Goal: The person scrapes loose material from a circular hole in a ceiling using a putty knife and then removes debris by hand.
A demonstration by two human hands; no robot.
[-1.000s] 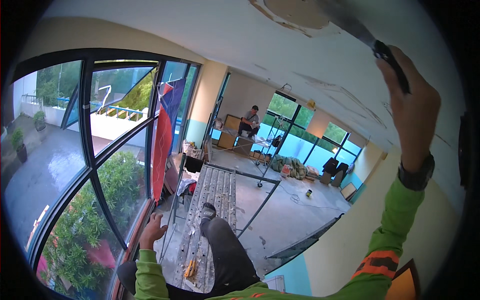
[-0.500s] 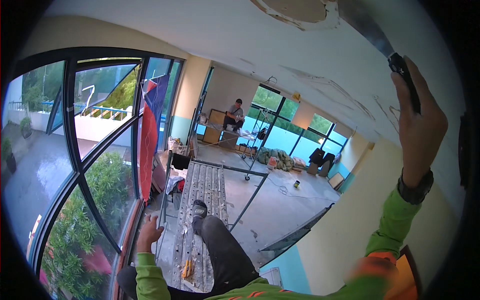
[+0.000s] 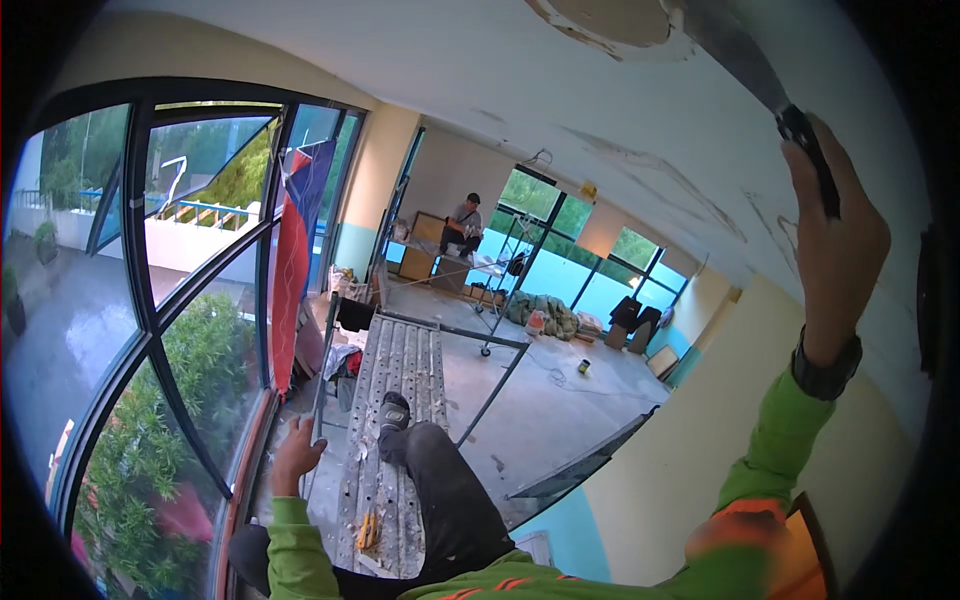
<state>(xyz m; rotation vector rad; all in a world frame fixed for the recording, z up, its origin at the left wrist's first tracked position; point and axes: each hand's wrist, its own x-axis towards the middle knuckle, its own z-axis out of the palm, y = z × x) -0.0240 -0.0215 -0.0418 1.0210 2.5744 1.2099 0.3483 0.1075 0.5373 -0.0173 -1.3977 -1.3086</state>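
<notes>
Raised overhead at the upper right, my right hand (image 3: pixel 845 235) is closed round the black handle of a putty knife (image 3: pixel 740 62). Its wide metal blade lies close to or against the ceiling, beside a round patch (image 3: pixel 610 22) with a rough, pale compound edge. Whether the blade touches the patch edge is hard to tell. My left hand (image 3: pixel 296 455) is low at the left, by the scaffold frame, holding nothing, with thumb and fingers apart. A yellow-handled tool (image 3: pixel 369 531) lies on the perforated metal scaffold plank (image 3: pixel 405 350) beneath me.
Large framed windows (image 3: pixel 150 330) line the left, with a red and blue cloth (image 3: pixel 292 270) hanging there. Scaffold rails (image 3: pixel 492 394) edge the plank. Across the room a person (image 3: pixel 462 226) sits near boards; sacks (image 3: pixel 540 312) and a small can (image 3: pixel 584 366) are on the floor.
The view has shifted slightly, so the ceiling patch appears a little farther right. My right hand still grips the putty knife near the patch; my left hand stays low, by the scaffold frame.
</notes>
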